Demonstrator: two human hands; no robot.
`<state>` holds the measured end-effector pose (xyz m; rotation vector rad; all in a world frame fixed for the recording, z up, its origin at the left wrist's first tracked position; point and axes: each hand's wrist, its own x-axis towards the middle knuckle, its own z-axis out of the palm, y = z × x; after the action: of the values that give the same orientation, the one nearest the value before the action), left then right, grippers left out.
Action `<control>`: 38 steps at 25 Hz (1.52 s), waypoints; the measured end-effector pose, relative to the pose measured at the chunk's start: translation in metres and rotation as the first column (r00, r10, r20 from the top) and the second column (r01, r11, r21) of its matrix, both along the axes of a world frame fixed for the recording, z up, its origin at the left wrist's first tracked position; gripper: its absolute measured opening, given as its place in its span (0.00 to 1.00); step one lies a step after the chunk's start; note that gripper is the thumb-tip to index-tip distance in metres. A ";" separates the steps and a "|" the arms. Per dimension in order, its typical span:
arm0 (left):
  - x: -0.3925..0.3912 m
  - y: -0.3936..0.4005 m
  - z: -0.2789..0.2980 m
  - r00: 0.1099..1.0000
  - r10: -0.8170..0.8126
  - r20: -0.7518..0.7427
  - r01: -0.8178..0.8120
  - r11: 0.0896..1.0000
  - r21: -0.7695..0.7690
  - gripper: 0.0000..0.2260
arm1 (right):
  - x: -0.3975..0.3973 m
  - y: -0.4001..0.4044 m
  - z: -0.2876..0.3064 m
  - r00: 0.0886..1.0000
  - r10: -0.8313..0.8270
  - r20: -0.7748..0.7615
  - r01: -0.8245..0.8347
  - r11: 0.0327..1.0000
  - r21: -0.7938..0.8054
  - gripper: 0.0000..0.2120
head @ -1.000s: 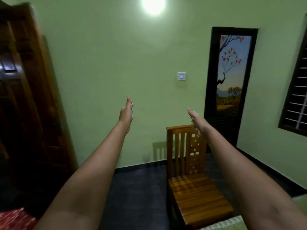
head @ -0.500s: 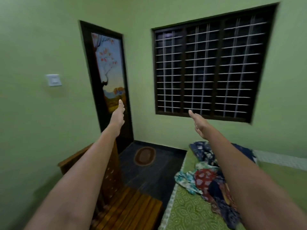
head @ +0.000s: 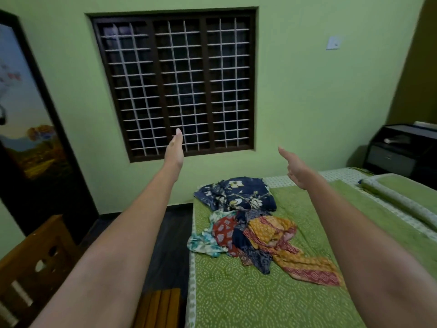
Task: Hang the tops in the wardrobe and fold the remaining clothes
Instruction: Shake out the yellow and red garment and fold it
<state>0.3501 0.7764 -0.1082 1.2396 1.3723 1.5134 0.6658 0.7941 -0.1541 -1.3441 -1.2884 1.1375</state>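
Garments for the task lie in one tangled pile [head: 250,223] on the green bedspread [head: 248,301], below the barred window [head: 173,84] and near the bed's left edge. A navy floral piece [head: 236,192] sits nearest the window; a red print [head: 223,230], a pale teal piece [head: 203,242] and an orange-and-red patterned cloth [head: 288,247] overlap beyond it. Left hand [head: 175,150] and right hand [head: 295,169] are raised in front of the window, fingers straight, holding nothing, well apart from the pile.

Likely risks: lifting one piece may drag its neighbours, since they interlock, and the teal piece at the bed's edge could slip to the floor. Tops and other clothes cannot be told apart while crumpled. The wardrobe is out of view; no hangers are visible. The chair [head: 35,261] left of the window is cut off by the frame.
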 end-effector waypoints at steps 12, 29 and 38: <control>0.105 0.141 -0.130 0.998 -0.004 -0.063 -0.015 0.955 -0.297 0.31 | 0.081 0.125 -0.107 0.994 0.085 0.070 -0.070 0.979 -0.189 0.42; 0.308 0.311 -0.636 0.348 -0.787 -0.508 0.063 0.561 -0.825 0.28 | 0.220 0.290 -0.577 0.695 0.487 0.529 0.036 0.711 -0.702 0.29; 0.331 0.342 -0.646 -0.293 -0.671 -0.682 0.041 0.703 -0.710 0.16 | 0.224 0.267 -0.623 0.494 0.657 0.569 -0.036 0.670 -0.742 0.20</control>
<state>0.6808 1.1186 -0.7547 2.3473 1.5901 -0.7697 0.8896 1.0615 -0.7770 -2.4080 -2.0544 1.4010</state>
